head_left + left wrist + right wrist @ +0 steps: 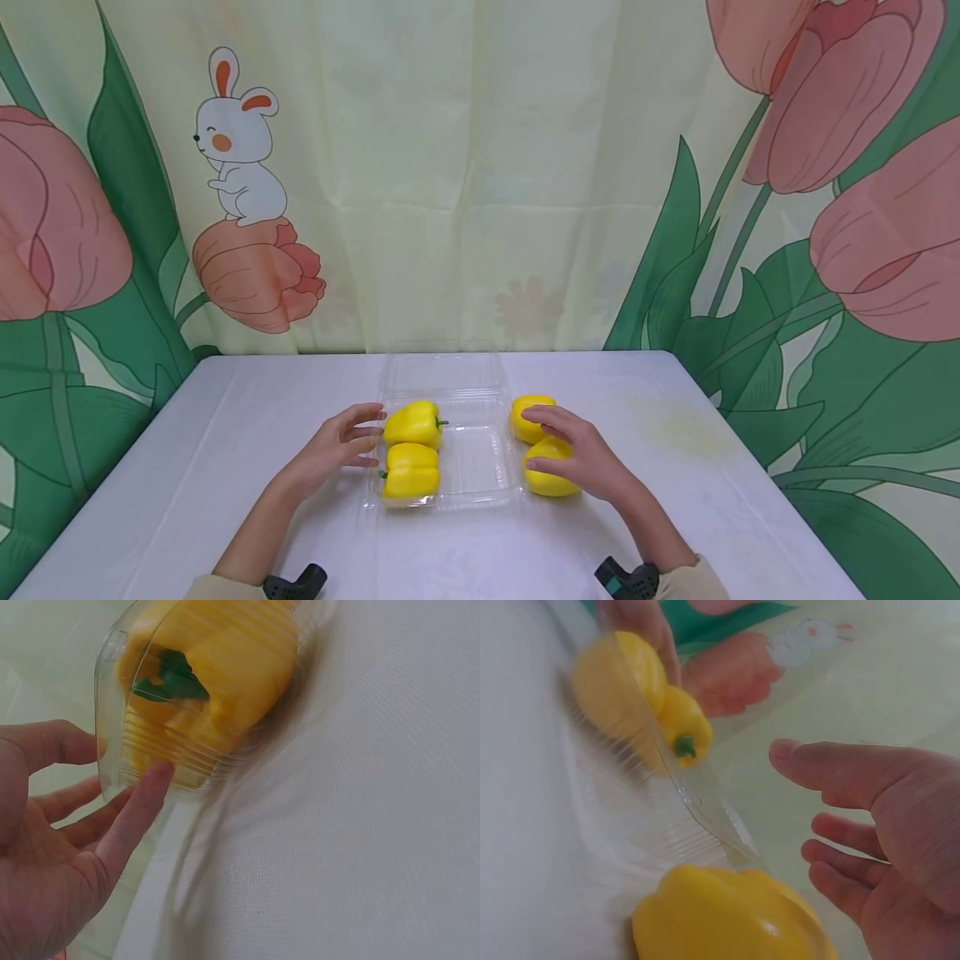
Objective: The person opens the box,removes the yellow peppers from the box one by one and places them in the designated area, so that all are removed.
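Tulip-printed backdrop [480, 167] hangs at twelve o'clock, behind a white table [735, 517]. Taking the clear tray [472, 467] as the dial, its lid [442, 371] lies open at twelve. Two yellow peppers sit inside, one at ten [413, 423], one at eight [410, 471]; two more stand outside it, one between two and three [527, 428], the other just past three [551, 450].

At nine, the left hand [341, 450] has its fingers spread and seems to touch the tray's wall. At three, the right hand [581, 458] is spread around the outer pair, gripping neither; the right wrist view shows a gap.

Uneven weight is my main worry: with both loaded peppers towards nine, a push there could skid or tip the thin tray. Closing the right hand loosely on smooth, rounded skins might let one pepper roll away towards four.
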The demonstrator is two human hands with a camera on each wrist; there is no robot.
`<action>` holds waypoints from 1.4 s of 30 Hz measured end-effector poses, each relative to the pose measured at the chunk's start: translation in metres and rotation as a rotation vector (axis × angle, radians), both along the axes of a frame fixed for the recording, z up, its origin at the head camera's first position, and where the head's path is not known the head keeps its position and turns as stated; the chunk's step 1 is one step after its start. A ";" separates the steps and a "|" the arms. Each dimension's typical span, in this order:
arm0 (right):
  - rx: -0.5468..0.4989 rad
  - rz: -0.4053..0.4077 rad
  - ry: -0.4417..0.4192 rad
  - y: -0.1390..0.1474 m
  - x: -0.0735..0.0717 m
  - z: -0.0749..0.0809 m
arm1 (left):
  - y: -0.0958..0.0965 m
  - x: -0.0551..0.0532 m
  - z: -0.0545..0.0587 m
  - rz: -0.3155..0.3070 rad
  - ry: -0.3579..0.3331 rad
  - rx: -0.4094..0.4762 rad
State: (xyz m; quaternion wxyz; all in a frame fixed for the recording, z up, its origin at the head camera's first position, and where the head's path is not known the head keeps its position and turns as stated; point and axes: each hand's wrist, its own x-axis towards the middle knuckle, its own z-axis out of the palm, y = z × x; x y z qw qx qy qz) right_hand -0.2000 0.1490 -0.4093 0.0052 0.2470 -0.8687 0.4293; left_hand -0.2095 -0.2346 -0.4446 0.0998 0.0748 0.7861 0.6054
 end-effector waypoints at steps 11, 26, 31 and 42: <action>-0.020 0.031 0.001 -0.010 -0.001 0.001 | 0.001 0.000 0.000 -0.001 -0.002 -0.002; -0.054 0.086 0.032 -0.019 -0.005 -0.004 | 0.001 0.000 0.001 0.001 -0.002 -0.003; -0.071 0.086 0.011 -0.024 -0.005 -0.002 | 0.000 0.000 0.001 0.001 -0.001 -0.003; -0.070 0.099 -0.005 -0.033 -0.005 -0.004 | -0.001 -0.001 -0.002 -0.005 -0.002 0.002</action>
